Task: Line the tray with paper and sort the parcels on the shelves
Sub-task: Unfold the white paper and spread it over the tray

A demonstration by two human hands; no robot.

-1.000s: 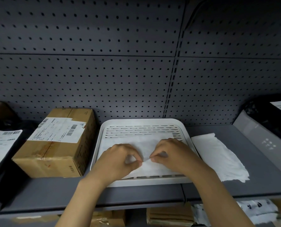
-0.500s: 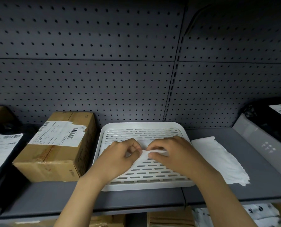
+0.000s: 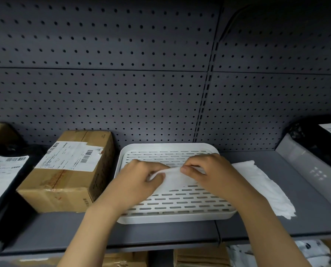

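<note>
White paper sheet hangs pinched between the left hand and right hand, both closed on its top edge above the middle of the slotted white tray on the grey shelf. Just right of the tray lies a second paper sheet; just left sits a labelled cardboard parcel.

This looks like a parcel storeroom or pickup depot. A dark grey perforated metal back panel rises behind a grey metal shelf. On it sit a brown cardboard box with a barcoded shipping label and black plastic mailer bags with printed labels. More packages fill the level below.
</note>
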